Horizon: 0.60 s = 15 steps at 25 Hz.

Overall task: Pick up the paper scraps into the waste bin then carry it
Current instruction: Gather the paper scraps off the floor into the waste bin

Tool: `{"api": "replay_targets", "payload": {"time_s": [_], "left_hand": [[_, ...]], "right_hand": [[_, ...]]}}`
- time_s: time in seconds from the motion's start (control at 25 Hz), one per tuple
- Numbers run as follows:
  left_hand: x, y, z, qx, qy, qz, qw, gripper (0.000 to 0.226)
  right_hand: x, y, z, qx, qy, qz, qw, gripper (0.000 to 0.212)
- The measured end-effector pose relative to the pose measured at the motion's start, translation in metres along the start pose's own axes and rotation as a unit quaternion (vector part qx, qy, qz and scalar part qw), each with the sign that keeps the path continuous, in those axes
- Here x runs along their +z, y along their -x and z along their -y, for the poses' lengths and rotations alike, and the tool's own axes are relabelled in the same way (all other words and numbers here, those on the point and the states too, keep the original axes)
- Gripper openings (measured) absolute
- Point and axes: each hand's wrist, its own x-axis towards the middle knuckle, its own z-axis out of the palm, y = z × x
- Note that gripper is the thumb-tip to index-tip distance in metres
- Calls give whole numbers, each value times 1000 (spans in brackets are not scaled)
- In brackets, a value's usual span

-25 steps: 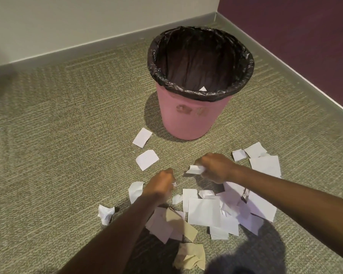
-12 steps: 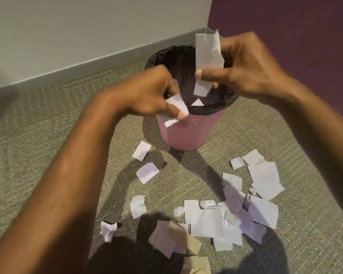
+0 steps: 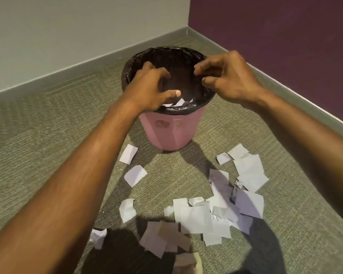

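Head cam: both my hands sit over the bin [image 3: 171, 133] at upper centre of frame, bc that's where scraps get dropped. Left hand [image 3: 148, 89] is spread wide, fingers splayed, nothing in it. Right hand [image 3: 228, 80] has fingers loosely curled and apart, also holding nothing I can see. A few white bits lie inside, low against the liner [image 3: 131, 62], near edge.

Bin stands upright on the carpet [image 3: 38, 139] near the wall corner, w/ the liner folded over the rim so it stays put.

Most scraps [image 3: 202, 216] lie in the lower centre and lower right, overlapping in a loose heap; some tan pieces [image 3: 174, 234] sit at the bottom edge. Two lone bits [image 3: 136, 175] lie just below the bin. I'd say lots left before carrying.
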Motion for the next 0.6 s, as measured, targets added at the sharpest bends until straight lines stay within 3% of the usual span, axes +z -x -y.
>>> {"api": "replay_targets", "payload": {"time_s": [0.08,0.16,0.2,0.24,0.32,0.36,0.44,0.52,0.6], "left_hand": [[8,10,-21,27,24,-43,998,49],[14,26,-50,90,119,-164,975,35],[20,34,-64,115,181,-186,959,39],[29,42,-77,129,242,-154,949,47],[58,54,-90,121,290,49,948,54],[80,59,-90,109,255,181,944,52],[127,75,-77,58,137,405,902,44],[167,100,-57,0,21,488,873,51],[197,131,-43,-18,-63,478,876,90]], "right_hand": [[-13,16,-5,-2,2,-19,1000,26],[-24,35,-13,4,6,-10,1000,19],[-29,44,-19,13,6,17,1000,15],[-33,53,-28,30,14,63,997,11],[-31,68,-58,77,72,193,976,8],[-24,74,-79,100,118,254,955,13],[3,86,-119,132,207,344,906,40],[37,102,-154,134,261,398,869,70],[65,117,-180,117,291,426,848,87]]}}
